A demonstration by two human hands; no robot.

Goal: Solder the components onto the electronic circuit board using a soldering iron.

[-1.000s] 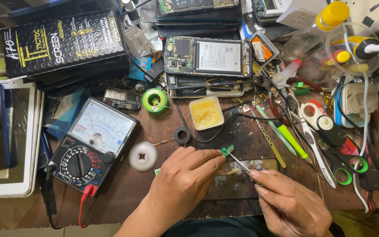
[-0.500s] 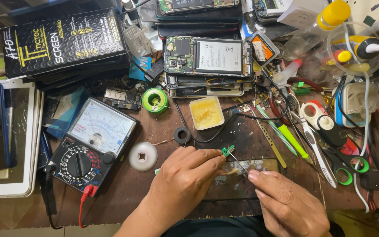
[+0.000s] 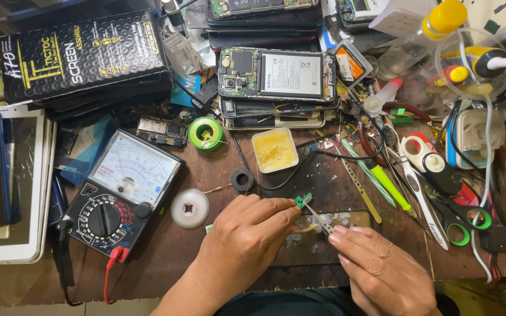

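My left hand [image 3: 247, 240] rests on the brown workbench, its fingertips pinching a tiny green circuit piece [image 3: 303, 201]. My right hand [image 3: 382, 272] holds thin metal tweezers [image 3: 318, 219] whose tips reach up to that green piece. Both hands meet just above a dark work mat [image 3: 329, 181] near the front of the bench. A small tub of yellow flux paste [image 3: 274, 150] sits a little beyond the hands.
An analog multimeter [image 3: 118, 193] with red and black leads lies at the left beside a white disc [image 3: 189, 208]. A green solder spool [image 3: 205, 133], opened phones [image 3: 276, 73], a black box [image 3: 80, 55], scissors [image 3: 458, 216], pliers and bottles crowd the back and right.
Both hands stay nearly still; the tweezers and green piece shift only slightly.
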